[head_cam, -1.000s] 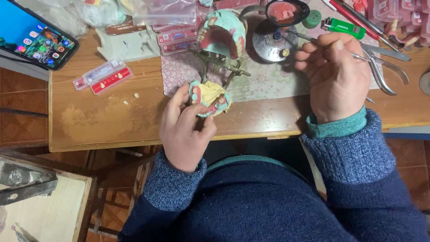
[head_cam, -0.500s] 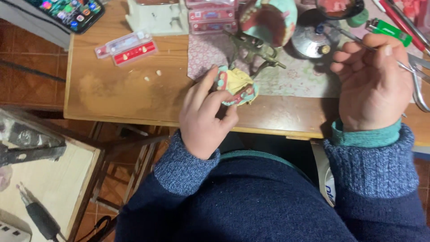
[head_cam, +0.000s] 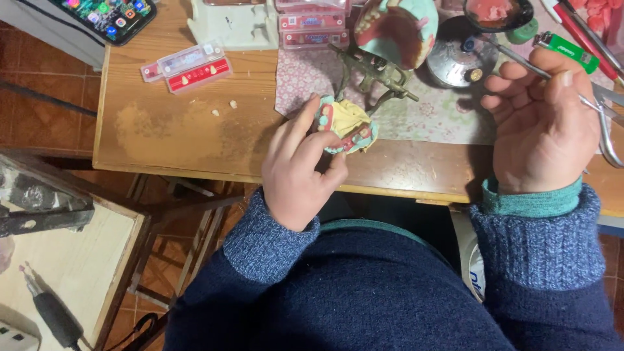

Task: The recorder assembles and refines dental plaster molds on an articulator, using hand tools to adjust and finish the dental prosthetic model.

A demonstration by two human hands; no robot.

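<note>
My left hand (head_cam: 299, 172) grips a small dental model (head_cam: 344, 125), teal with a yellow palate and pink wax, at the front edge of the wooden table (head_cam: 175, 140). My right hand (head_cam: 543, 127) is raised to the right of it and holds a thin metal instrument (head_cam: 520, 58) between thumb and fingers, its tip pointing up and left. A larger teal denture cast (head_cam: 398, 29) sits on a metal articulator (head_cam: 377, 78) just behind the small model.
A flowered cloth (head_cam: 429, 117) covers the table's middle. A round metal dish (head_cam: 455, 62), a green lighter (head_cam: 567, 52), red and clear tooth boxes (head_cam: 188, 65), a phone (head_cam: 110, 16) and metal pliers (head_cam: 608, 130) lie around. A low side table (head_cam: 71, 273) stands at the lower left.
The view has shifted so the table sits higher and further right. My left hand still grips the small model; my right hand has stayed raised with the instrument.
</note>
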